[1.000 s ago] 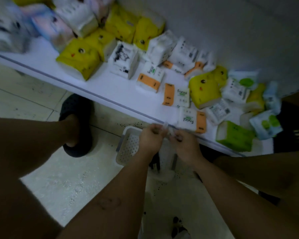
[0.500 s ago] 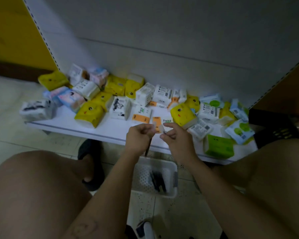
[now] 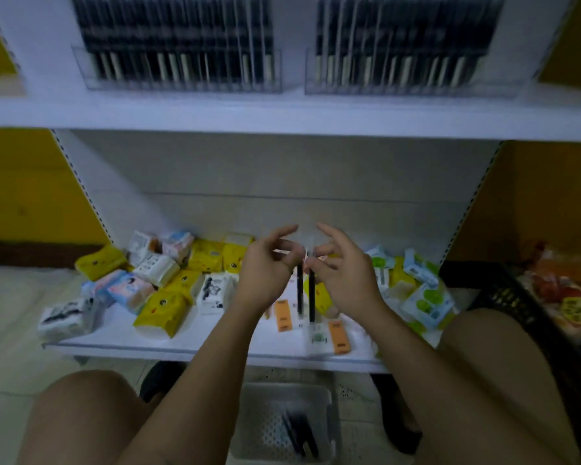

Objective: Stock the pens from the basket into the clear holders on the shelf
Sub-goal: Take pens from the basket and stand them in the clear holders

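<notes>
Pinching a black pen (image 3: 300, 292) at frame centre, left hand (image 3: 265, 275), right hand (image 3: 348, 278) pinching second pen (image 3: 312, 298) just beside, both upright, basket (image 3: 250, 427) bottom centre, clear holders (image 3: 182, 80) along top.

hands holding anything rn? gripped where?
Yes, one black pen each. The left hand pinches the left pen and the right hand pinches the right pen, both near the top end, with the pens hanging down.

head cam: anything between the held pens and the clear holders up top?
Head view: only the bare white back panel and the front edge of the upper shelf lie between the pens and the clear holders.
</notes>
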Motion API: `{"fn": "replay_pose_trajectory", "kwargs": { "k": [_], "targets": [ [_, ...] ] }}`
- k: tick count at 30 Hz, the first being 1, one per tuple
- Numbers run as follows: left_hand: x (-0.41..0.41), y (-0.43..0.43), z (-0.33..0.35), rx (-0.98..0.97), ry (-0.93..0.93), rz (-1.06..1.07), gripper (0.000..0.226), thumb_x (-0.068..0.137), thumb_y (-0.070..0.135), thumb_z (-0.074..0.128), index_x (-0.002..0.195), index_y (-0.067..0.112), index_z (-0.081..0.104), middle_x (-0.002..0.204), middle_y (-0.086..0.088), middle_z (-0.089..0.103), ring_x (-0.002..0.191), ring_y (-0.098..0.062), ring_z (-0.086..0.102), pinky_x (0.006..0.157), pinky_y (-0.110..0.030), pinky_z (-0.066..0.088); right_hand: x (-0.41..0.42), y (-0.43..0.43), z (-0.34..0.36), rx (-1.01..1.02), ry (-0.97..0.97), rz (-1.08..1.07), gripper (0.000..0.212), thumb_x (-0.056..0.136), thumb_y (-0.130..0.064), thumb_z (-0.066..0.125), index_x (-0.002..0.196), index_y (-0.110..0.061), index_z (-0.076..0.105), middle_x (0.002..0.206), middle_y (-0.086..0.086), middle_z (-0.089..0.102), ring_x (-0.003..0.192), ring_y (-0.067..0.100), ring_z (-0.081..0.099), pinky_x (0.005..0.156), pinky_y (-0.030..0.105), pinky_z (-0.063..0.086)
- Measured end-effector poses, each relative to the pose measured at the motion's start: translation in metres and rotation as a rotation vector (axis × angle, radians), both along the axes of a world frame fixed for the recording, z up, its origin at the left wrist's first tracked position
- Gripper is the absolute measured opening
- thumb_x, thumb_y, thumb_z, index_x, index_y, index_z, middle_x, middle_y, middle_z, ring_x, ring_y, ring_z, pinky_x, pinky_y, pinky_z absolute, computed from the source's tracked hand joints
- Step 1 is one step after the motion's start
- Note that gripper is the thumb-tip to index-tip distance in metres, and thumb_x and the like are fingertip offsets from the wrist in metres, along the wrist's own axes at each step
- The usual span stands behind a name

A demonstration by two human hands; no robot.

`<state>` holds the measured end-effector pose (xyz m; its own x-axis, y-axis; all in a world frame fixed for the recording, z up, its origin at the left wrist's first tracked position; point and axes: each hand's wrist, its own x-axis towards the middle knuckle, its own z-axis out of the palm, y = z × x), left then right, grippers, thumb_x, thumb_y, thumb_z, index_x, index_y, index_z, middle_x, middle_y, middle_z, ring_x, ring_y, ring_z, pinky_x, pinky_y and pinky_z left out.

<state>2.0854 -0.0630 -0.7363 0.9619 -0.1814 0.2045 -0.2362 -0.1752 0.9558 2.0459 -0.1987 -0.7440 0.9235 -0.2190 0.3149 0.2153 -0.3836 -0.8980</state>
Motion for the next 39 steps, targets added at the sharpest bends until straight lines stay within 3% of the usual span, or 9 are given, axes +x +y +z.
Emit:
{"fn": "replay_pose_trajectory", "kwargs": {
  "k": [3,6,18,26,39],
  "targets": [
    [-0.004,-0.017,0.038,0.005,-0.119,-0.069,0.035,0.088,0.007,0.066,0.114,0.031,0.063,0.087,-0.002,0.07,0.08,-0.022,0.07,0.077,-0.04,0.057,-0.002,-0.021,0.035,0.009,-0.079,0.013,0.048,0.086,-0.011,0.07,0.102,-0.055,0.058,0.086,-0.006,0.063,0.079,0.015,0.071,0.078,0.047,0.058],
    [-0.013,-0.036,0.074,0.017,-0.231,-0.103,0.035,0.087,0.003,0.066,0.115,0.024,0.063,0.084,-0.003,0.069,0.077,-0.019,0.07,0.077,-0.038,0.058,-0.009,-0.042,0.068,0.012,-0.149,0.003,0.041,0.086,-0.011,0.07,0.106,-0.046,0.062,0.091,0.001,0.063,0.08,0.016,0.071,0.076,0.051,0.057],
    [-0.036,-0.111,0.207,0.144,-0.554,-0.102,0.026,0.088,0.019,0.069,0.109,0.03,0.058,0.087,0.008,0.071,0.07,0.0,0.068,0.07,-0.028,0.057,-0.044,-0.129,0.193,-0.005,-0.406,-0.089,0.035,0.088,-0.01,0.067,0.116,-0.031,0.06,0.093,-0.007,0.065,0.081,0.013,0.071,0.074,0.046,0.059],
    [-0.027,-0.167,0.264,0.104,-0.702,-0.094,0.025,0.086,0.02,0.071,0.106,0.031,0.059,0.088,0.006,0.069,0.071,-0.005,0.066,0.064,-0.021,0.056,-0.037,-0.172,0.255,-0.025,-0.493,-0.134,0.033,0.089,-0.009,0.066,0.114,-0.029,0.06,0.095,-0.006,0.065,0.084,0.014,0.07,0.074,0.04,0.06],
    [0.031,-0.224,0.309,0.045,-0.746,-0.037,0.025,0.088,0.02,0.068,0.109,0.032,0.06,0.095,0.012,0.063,0.069,0.001,0.064,0.057,-0.017,0.055,0.037,-0.237,0.293,-0.012,-0.599,-0.298,0.031,0.091,-0.012,0.063,0.113,-0.033,0.055,0.099,-0.001,0.063,0.085,0.015,0.07,0.075,0.044,0.06]
  ]
}}
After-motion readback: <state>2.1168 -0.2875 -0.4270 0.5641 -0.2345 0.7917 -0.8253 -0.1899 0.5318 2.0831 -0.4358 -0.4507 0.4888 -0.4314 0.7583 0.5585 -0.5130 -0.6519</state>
